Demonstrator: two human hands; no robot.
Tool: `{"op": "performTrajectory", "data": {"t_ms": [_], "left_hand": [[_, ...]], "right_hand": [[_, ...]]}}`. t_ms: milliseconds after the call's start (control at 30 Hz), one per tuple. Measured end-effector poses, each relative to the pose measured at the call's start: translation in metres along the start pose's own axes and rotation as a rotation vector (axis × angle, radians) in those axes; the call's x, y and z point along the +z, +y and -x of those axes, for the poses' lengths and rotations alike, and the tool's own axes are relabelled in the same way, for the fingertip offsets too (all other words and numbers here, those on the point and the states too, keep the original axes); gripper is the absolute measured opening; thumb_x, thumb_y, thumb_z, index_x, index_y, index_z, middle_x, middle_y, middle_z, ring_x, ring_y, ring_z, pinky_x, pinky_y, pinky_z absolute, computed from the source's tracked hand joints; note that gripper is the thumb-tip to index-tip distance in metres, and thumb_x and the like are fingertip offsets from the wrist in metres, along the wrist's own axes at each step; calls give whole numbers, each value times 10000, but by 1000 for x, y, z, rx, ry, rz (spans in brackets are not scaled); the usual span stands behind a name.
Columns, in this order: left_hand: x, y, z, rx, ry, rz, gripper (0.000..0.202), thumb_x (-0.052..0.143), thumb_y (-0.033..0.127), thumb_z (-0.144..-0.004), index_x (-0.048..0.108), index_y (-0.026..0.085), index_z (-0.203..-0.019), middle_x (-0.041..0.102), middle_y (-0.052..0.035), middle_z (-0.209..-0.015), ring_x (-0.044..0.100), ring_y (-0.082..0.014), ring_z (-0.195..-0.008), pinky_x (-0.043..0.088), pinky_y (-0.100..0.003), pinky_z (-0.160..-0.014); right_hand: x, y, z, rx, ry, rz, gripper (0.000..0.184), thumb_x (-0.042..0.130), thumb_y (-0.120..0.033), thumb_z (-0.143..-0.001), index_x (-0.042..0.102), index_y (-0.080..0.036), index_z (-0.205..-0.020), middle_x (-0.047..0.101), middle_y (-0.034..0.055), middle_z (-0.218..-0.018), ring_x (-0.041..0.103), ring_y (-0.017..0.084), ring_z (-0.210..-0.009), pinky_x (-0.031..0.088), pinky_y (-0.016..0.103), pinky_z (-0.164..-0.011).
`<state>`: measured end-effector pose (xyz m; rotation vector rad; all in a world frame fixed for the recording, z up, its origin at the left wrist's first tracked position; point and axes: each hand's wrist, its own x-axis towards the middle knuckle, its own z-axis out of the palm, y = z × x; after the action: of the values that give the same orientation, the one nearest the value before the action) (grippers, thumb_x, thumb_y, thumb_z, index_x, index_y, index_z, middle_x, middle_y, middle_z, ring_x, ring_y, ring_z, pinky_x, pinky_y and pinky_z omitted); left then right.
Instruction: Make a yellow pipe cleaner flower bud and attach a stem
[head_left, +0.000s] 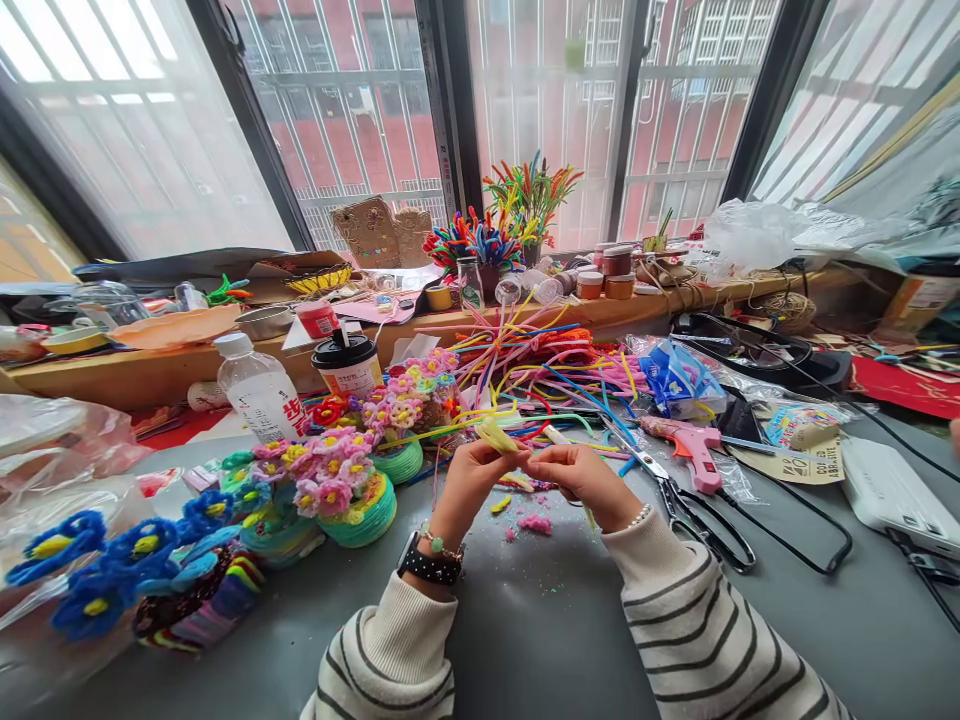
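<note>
My left hand [480, 472] is closed around a looped, pale yellow pipe cleaner [496, 436], whose folded loops stick up above the fingers. Fingertips of my right hand [581, 478] meet the left ones in a pinch, over the tabletop. A pale yellow tail shows below the right palm, seemingly of the same pipe cleaner; the pinched part itself is hidden. Beneath the hands lie pink fluff [535, 524] and small yellow scraps [501, 505]. A large pile of coloured pipe cleaners [525, 365] spreads just beyond.
Scissors [679, 500] and a pink glue gun [694, 450] lie at right, near a white power bank [900, 490] and cables. Pink pipe-cleaner flowers [334, 470], blue flowers [142, 545], a plastic bottle [259, 390] and a lidded cup [346, 365] stand left. A cluttered wooden ledge [150, 375] runs behind.
</note>
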<state>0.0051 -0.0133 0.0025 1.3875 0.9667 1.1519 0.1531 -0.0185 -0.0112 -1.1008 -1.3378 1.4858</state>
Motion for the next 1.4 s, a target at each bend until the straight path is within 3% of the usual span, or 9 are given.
{"op": "performTrajectory", "data": {"t_ms": [100, 200, 467, 733, 833, 900, 1133, 1267, 1400], "left_hand": [[0, -1, -1, -51, 63, -33, 159, 667, 243, -561, 668, 129, -672, 628, -6, -590, 527, -109, -578, 396, -198, -554], [0, -1, 0, -112, 95, -51, 189, 666, 257, -558, 669, 118, -686, 625, -10, -568, 521, -102, -535, 374, -185, -491], [3, -8, -1, -123, 164, -5, 228, 670, 278, -546, 648, 104, -692, 649, -42, -647, 567, -140, -606, 423, -219, -564], [-2, -16, -5, -123, 186, -23, 237, 672, 296, -535, 635, 104, -669, 631, -32, -621, 549, -131, -579, 417, -222, -557], [-2, -12, -4, -119, 149, -12, 240, 669, 309, -540, 630, 103, -659, 621, -34, -625, 543, -137, -604, 412, -229, -578], [-1, -7, -2, -98, 80, 17, 247, 654, 311, -566, 633, 105, -701, 619, -40, -665, 539, -142, -648, 404, -231, -605], [-1, 8, 7, -97, -254, 357, 324, 648, 263, -593, 611, 175, -903, 599, -27, -774, 511, -125, -684, 374, -251, -656], [-4, 6, 9, -122, -307, 362, 233, 667, 231, -573, 640, 149, -789, 576, -11, -687, 479, -97, -618, 346, -222, -607], [-5, 5, 8, -84, -350, 357, 137, 666, 236, -573, 618, 124, -638, 510, 4, -607, 432, -77, -548, 318, -212, -546]], "right_hand": [[3, 3, -2, -118, 68, 145, 236, 649, -345, -570, 610, -117, -617, 508, -26, -514, 401, 53, -437, 303, 190, -427], [5, 7, -2, -216, 107, 284, 234, 614, -360, -610, 614, -128, -645, 576, 9, -588, 503, 110, -537, 383, 225, -517], [8, 7, 0, -413, 251, 763, 177, 561, -331, -686, 627, -178, -626, 595, -6, -556, 481, 106, -498, 314, 211, -472], [15, 11, 0, -514, 303, 969, 128, 524, -262, -719, 622, -194, -673, 629, -4, -636, 500, 109, -531, 307, 220, -536], [15, 11, -1, -506, 279, 850, 146, 528, -277, -709, 610, -178, -639, 585, -6, -581, 464, 100, -512, 296, 218, -519], [13, 10, -1, -423, 232, 636, 175, 545, -316, -689, 593, -161, -624, 531, -13, -534, 421, 86, -477, 280, 213, -478], [6, 2, 2, 28, -217, -141, 249, 624, -371, -599, 529, -142, -625, 272, -94, -442, 141, 15, -365, 79, 195, -364], [4, 5, 4, 137, -489, -287, 257, 646, -324, -579, 462, -147, -555, 207, -110, -425, 114, 10, -363, 76, 185, -355], [4, 7, 4, 127, -526, -335, 250, 645, -304, -591, 450, -148, -573, 229, -108, -431, 126, 9, -364, 79, 182, -352]]}}
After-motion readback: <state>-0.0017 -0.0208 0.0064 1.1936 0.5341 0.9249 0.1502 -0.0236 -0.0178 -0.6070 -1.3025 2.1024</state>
